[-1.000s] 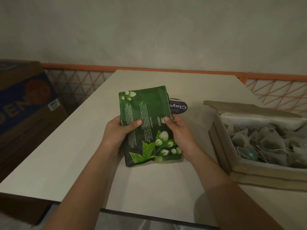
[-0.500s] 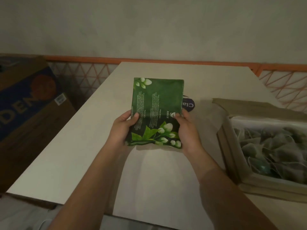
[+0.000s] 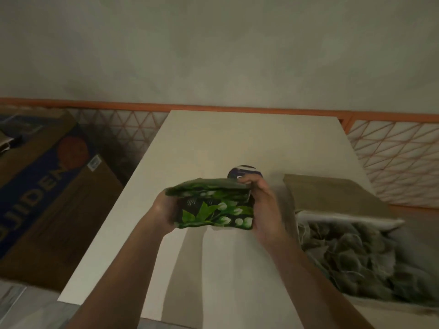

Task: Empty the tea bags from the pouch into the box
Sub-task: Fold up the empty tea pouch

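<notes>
**Green pouch held in both hands over the white table**

From the head view, we see the glossy dark green foil pouch printed with white blossoms and bright leaves [image 3: 212, 207] held above the smooth, matte white rectangular table [image 3: 237, 143], near the frame's centre. It is tipped away from us, so we look at its lower printed face and a folded, crinkled far edge. Our left hand [image 3: 164, 210] grips the pouch's 9 o'clock side, fingers hidden behind the foil. Our right hand [image 3: 263, 205] clamps its 3 o'clock side, with fingers curled over the far corner.

At 4 o'clock from the pouch sits the open tan cardboard box with a pale liner [image 3: 332, 198], its flap folded back. Inside lies a heap of soft, translucent grey-green pyramid tea bags with thin white strings [image 3: 351, 255]. Just beyond our right hand, at 12 o'clock, a small round dark blue and white object [image 3: 242, 170] peeks out; its lettering is hidden.

At 9 o'clock, off the table, stands a large brown corrugated carton with a blue printed band [image 3: 47, 205]. Along the far wall runs an orange lattice railing [image 3: 392, 148].
</notes>
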Demonstrator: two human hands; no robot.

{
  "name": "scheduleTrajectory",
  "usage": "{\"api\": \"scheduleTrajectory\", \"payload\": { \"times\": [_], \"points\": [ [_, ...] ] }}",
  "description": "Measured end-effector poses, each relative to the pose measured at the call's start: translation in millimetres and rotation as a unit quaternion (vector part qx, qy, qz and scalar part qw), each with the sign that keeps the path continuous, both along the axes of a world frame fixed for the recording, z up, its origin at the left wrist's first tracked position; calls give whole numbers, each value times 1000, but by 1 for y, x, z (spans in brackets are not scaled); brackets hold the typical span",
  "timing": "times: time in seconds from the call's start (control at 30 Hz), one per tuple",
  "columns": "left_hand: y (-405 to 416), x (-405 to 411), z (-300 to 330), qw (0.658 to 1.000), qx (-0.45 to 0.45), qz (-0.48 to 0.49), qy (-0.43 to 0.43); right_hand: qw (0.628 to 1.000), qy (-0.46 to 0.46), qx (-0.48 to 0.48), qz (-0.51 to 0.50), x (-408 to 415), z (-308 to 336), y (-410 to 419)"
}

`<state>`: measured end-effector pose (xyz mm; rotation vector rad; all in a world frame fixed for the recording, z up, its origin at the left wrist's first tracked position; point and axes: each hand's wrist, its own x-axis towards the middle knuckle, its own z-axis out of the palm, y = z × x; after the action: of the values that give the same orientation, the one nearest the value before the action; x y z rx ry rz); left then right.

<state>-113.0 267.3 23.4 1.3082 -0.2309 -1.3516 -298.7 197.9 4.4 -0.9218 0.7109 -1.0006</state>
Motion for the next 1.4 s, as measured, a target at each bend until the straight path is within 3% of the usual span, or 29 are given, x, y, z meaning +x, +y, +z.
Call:
{"api": "scheduleTrajectory", "payload": {
  "times": [0.13,0.27,0.33,0.43,0.63,0.83,0.93,1.03,1.17,1.27,1.4],
  "points": [
    [-6,-3,50,998,38,-38,31,997,9,-73,1,-18,41,-5],
    [-13,-12,78,981,42,-178,-60,993,26,-115,4,-35,74,-11],
    [-15,-21,89,977,19,-190,-95,989,49,-137,7,-42,86,-14],
    [-22,-31,97,984,-19,-143,-101,990,64,-124,-6,-54,100,-19],
    [-37,-55,93,995,-44,32,-84,995,3,97,10,-59,97,-11],
    [-47,-80,69,995,-87,53,7,995,-28,99,-4,-50,100,3],
    [-48,-93,66,998,-66,8,19,996,25,63,-53,-40,99,3],
    [-51,-90,69,995,-62,-66,-38,986,85,37,-139,-41,97,-6],
    [-56,-94,84,979,-83,-181,-47,968,183,-73,-155,-52,98,-17],
    [-64,-105,97,982,-74,-172,-28,940,284,-123,-147,-58,99,-16],
    [-76,-118,108,979,-76,-162,-99,889,411,-136,-152,-75,101,-19]
  ]
}}
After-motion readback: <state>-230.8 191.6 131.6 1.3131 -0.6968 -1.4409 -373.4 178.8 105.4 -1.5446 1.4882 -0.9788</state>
